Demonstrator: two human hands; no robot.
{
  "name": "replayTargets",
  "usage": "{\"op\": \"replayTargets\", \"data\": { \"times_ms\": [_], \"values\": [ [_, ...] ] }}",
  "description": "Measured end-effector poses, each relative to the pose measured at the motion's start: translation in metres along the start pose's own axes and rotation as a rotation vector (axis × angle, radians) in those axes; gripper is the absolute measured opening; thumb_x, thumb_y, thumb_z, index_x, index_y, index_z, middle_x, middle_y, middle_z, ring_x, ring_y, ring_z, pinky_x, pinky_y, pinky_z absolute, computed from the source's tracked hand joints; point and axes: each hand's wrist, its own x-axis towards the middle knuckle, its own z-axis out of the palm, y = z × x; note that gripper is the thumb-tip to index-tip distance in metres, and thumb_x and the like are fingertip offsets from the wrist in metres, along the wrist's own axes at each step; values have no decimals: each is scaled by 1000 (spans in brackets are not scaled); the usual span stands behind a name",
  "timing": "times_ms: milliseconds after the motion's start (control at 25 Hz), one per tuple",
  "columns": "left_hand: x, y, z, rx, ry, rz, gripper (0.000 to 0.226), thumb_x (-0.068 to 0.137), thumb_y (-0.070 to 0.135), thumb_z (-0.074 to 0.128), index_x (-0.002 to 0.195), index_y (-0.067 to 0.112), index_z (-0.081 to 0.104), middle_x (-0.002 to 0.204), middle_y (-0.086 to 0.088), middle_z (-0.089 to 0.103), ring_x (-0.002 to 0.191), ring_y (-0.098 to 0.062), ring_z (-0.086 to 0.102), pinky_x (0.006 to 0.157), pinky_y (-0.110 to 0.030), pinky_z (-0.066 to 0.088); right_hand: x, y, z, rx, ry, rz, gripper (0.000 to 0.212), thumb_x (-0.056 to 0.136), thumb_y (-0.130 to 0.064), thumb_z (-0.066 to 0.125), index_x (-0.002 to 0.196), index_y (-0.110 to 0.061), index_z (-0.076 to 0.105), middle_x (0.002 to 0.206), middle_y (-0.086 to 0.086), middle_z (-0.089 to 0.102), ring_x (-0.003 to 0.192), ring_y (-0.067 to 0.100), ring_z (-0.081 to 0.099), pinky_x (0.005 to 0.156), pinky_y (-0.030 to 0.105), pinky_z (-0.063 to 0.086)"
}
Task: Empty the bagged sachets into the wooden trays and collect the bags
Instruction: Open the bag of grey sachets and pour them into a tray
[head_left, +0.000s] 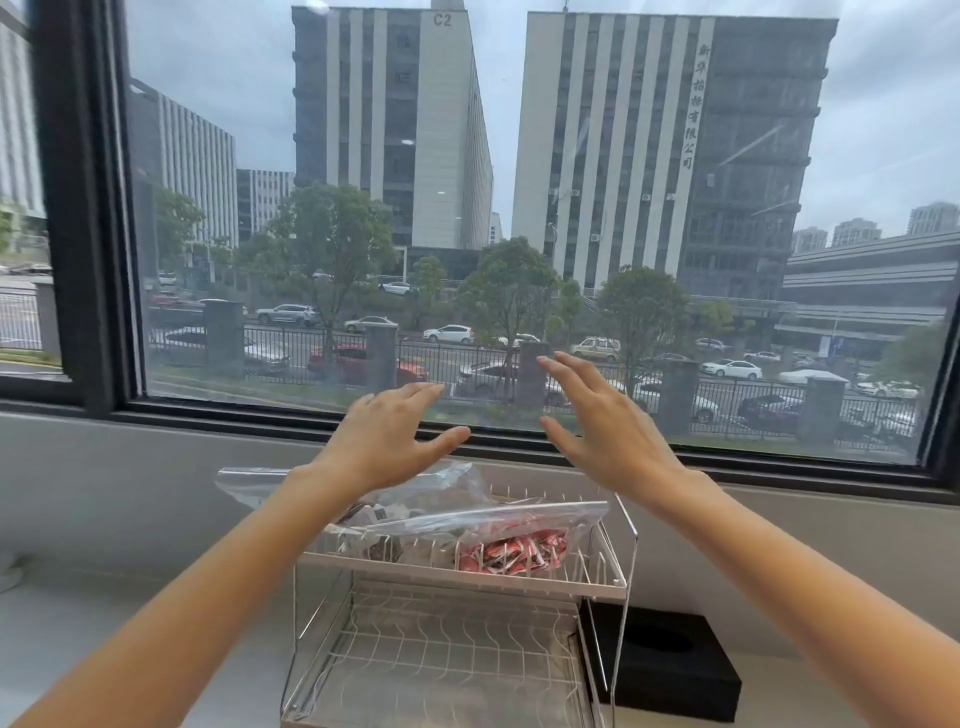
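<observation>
Both bare forearms reach forward; left hand (387, 436) and right hand (605, 423) hover empty, fingers spread, above clear floppy plastic bags of red sachets (511, 553) on the white wire rack's (597, 584) upper tier. Light, slippery film: probably best pinched at the bag's edge.

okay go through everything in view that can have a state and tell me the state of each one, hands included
Left hand: open, fingers spread, empty, raised above the rack.
Right hand: open, fingers spread, empty, raised above the rack.
Clear bag: lying on the upper tier, sachets inside; whether sealed, cannot tell.
Red sachets: on the upper tier, under the plastic.
Upper tier: loaded.
Lower tier: bare wire.
Black box: beside the rack, opening on top.
</observation>
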Motion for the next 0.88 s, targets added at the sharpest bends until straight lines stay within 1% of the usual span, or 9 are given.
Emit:
{"op": "replayTargets", "data": {
  "times_ms": [80, 200, 320, 400, 520, 600, 680, 760, 880],
  "values": [
    [0, -13, 2, 6, -97, 28, 80, 77, 69, 31, 141, 21, 22, 150, 1, 30, 135, -18, 31, 111, -37, 23, 7, -9, 16, 14, -55, -19, 58, 91, -26, 49, 143, -22, 23, 152, -2, 26, 122, 24, 50, 94, 35, 45],
    [-4, -37, 13, -23, -212, 50, 119, 44, 93, 14, 142, 26, 17, 151, 5, 27, 137, -16, 27, 112, -36, 21, 14, -17, 51, 39, -187, -27, 57, 90, -19, 50, 142, -22, 27, 150, -3, 31, 123, 22, 49, 96, 34, 45],
    [-6, -56, 27, -96, -271, 59, 126, 34, 96, 20, 141, 30, 16, 151, 8, 25, 137, -13, 26, 112, -34, 21, 23, -17, 85, 106, -282, 18, 57, 89, -18, 51, 141, -24, 28, 147, -2, 36, 119, 22, 51, 96, 34, 45],
    [-10, -63, 33, -111, -313, 81, 121, 37, 94, 27, 141, 32, 15, 151, 9, 25, 136, -12, 27, 111, -34, 24, 26, -13, 102, 133, -327, 45, 53, 89, -20, 50, 139, -25, 33, 143, -1, 42, 123, 22, 48, 100, 38, 43],
    [-15, -74, 44, -111, -360, 69, 109, 45, 84, 39, 140, 35, 18, 149, 10, 30, 134, -11, 32, 109, -32, 27, 33, -9, 125, 153, -371, 101, 39, 90, -21, 50, 129, -17, 48, 131, 5, 56, 121, 26, 51, 99, 43, 44],
    [-17, -80, 52, -76, -370, 67, 95, 58, 73, 50, 139, 34, 20, 148, 9, 32, 133, -11, 33, 109, -30, 28, 35, -8, 135, 164, -379, 134, 38, 91, -22, 50, 128, -15, 51, 129, 6, 59, 119, 26, 54, 99, 43, 45],
    [-17, -84, 60, -46, -340, 95, 76, 76, 53, 57, 140, 31, 23, 147, 8, 33, 133, -12, 34, 108, -28, 27, 36, -6, 143, 194, -382, 145, 33, 91, -22, 50, 123, -17, 56, 126, 7, 62, 113, 25, 58, 98, 44, 47],
    [-15, -87, 65, -23, -279, 108, 60, 84, 37, 54, 138, 28, 29, 143, 7, 39, 129, -13, 40, 105, -29, 31, 38, -5, 148, 257, -372, 169, 26, 91, -19, 51, 113, -16, 64, 116, 7, 68, 103, 24, 63, 95, 42, 49],
    [-10, -86, 63, 48, -138, 76, 36, 90, 23, 44, 127, 23, 46, 127, 5, 57, 114, -17, 53, 94, -33, 41, 45, -3, 147, 348, -312, 215, 21, 89, -16, 56, 105, -12, 69, 106, 9, 71, 95, 22, 65, 93, 38, 50]
  ]
}}
